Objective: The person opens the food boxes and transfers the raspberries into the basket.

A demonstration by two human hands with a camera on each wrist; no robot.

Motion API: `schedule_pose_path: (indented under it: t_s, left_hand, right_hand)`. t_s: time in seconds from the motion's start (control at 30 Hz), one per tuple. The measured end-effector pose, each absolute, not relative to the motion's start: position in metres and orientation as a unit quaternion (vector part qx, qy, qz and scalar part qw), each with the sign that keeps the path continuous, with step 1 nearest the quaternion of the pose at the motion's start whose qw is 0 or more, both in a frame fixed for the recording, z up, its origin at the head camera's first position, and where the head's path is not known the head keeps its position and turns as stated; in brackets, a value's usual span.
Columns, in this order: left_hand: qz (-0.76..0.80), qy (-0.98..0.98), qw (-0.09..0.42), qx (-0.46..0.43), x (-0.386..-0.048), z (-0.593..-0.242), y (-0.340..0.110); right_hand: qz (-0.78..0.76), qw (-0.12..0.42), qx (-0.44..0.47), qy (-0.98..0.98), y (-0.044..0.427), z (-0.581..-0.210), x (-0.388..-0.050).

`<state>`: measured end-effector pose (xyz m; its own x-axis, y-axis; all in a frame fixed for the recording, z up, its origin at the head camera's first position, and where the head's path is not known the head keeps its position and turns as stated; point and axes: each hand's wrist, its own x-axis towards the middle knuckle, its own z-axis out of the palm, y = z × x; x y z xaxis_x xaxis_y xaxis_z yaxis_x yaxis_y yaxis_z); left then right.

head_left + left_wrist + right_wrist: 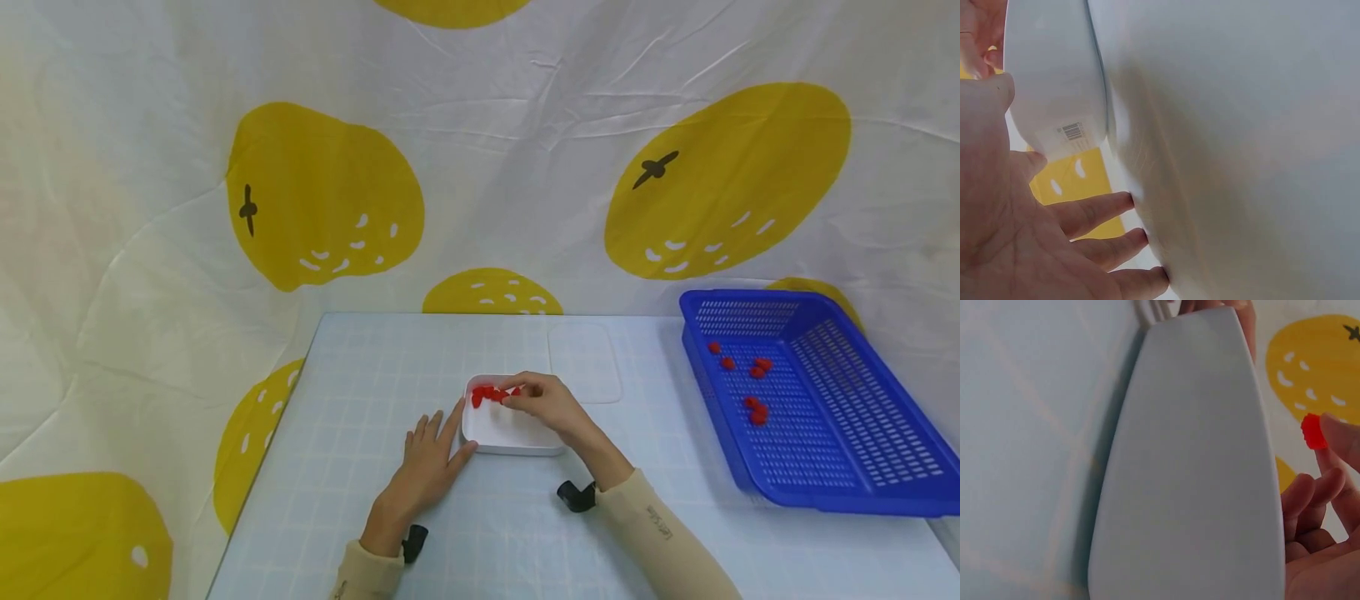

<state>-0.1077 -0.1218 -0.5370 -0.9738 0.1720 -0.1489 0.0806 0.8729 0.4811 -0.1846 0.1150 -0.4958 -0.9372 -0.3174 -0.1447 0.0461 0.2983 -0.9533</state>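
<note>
A small white box [517,451] stands on the table, with several small red pieces [487,392] gathered along its far side. My right hand [551,406] is over the box's far right part. Thumb and index finger pinch one red piece [1312,432] with a bumpy edge, seen in the right wrist view; its exact kind is unclear. My left hand [429,468] lies at the box's left side, fingers extended. In the left wrist view, its index finger and thumb touch the box wall, which bears a barcode label [1072,132], while other fingertips rest on the table.
At the right stands a blue perforated basket [716,433] holding several red pieces [759,412]. A thin, pale rounded-rectangle outline [617,367], perhaps a lid, lies behind the box. A white cloth with yellow fruit prints [517,208] hangs behind the table [300,517].
</note>
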Motion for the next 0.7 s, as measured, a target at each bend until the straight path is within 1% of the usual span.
schedule_pose_path:
  t_s: [0.07,0.33,0.7]
  left_hand:
    - [0.245,0.963,0.096,0.064,-0.108,-0.537,-0.121]
    - [0.245,0.962,0.107,0.058,-0.107,-0.536,-0.122]
    - [0.256,0.96,0.095,0.062,-0.107,-0.536,-0.121]
  right_hand:
    - [-0.59,0.154,-0.088,0.788,0.117,-0.49,-0.183]
    - [-0.589,0.147,-0.079,0.791,0.129,-0.488,-0.182]
    - [-0.611,0.126,-0.059,0.779,0.157,-0.476,-0.18]
